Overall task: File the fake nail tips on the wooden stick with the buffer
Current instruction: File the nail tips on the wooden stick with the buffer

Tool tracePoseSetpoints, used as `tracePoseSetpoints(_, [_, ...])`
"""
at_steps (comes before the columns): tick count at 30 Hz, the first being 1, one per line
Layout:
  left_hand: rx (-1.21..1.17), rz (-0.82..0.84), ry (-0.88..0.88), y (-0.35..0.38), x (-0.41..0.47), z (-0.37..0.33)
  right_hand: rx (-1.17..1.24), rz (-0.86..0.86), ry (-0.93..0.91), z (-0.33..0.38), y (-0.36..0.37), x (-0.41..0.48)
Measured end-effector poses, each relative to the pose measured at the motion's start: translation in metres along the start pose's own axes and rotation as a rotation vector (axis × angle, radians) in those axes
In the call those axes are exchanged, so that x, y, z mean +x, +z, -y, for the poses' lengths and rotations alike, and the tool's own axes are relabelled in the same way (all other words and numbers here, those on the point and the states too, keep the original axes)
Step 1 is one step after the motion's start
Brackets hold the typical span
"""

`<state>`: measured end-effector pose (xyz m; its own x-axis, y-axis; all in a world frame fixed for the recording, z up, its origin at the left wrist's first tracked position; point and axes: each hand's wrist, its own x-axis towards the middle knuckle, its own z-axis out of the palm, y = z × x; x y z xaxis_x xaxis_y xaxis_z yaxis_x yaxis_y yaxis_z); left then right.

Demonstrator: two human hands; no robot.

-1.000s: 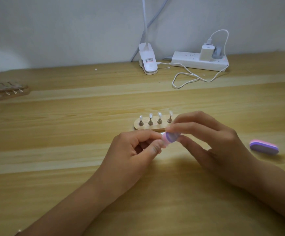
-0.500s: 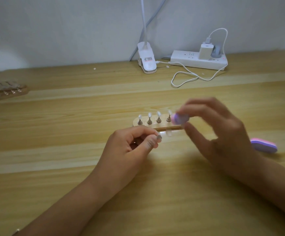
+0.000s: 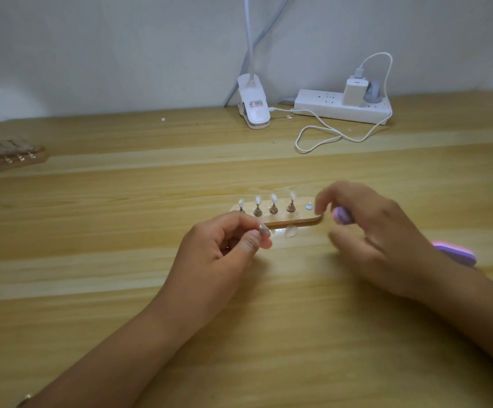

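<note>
A wooden stick (image 3: 295,219) lies mid-table with several clear nail tips on small metal pegs (image 3: 273,205); its right-most spot shows a bare pale disc (image 3: 308,207). My left hand (image 3: 224,248) sits just in front of the stick and pinches a small metal peg with a nail tip (image 3: 264,230) between thumb and forefinger. My right hand (image 3: 377,240), blurred, hovers at the stick's right end and holds a small purple buffer (image 3: 340,215) in its fingers. A loose clear nail tip (image 3: 290,231) lies on the table in front of the stick.
A second pink-and-purple buffer (image 3: 457,254) lies at the right, partly behind my right wrist. Another wooden nail holder (image 3: 7,157) rests at the far left. At the back stand a white clip lamp (image 3: 254,111), a power strip (image 3: 342,108) and a looped white cable (image 3: 321,136).
My right hand has pulled the purple buffer away from the tip in my left hand, up and then out to the right past the stick's end. The left hand has stayed put.
</note>
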<state>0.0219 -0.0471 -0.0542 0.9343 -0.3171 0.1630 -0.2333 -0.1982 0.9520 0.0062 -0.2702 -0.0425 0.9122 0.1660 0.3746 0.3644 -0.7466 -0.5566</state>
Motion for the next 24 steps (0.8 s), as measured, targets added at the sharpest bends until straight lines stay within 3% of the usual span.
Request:
tracePoseSetpoints(4, [0.021, 0.003, 0.012, 0.000, 0.001, 0.001, -0.335, 0.058, -0.159, 0.005, 0.017, -0.001])
tracePoseSetpoints(16, [-0.020, 0.023, 0.030, 0.001, 0.001, 0.000, -0.348, -0.056, 0.072, 0.006, 0.020, 0.003])
tracePoseSetpoints(18, [-0.037, 0.034, 0.034, 0.000, 0.001, 0.000, -0.219, -0.081, 0.029, 0.006, 0.015, 0.002])
tracePoseSetpoints(22, [-0.088, 0.039, 0.027, 0.002, 0.002, -0.002, 0.482, -0.072, 0.088, 0.014, 0.005, -0.001])
tracePoseSetpoints(24, [-0.131, 0.044, 0.021, 0.003, 0.001, -0.004, 0.687, -0.044, 0.120, 0.021, 0.007, -0.002])
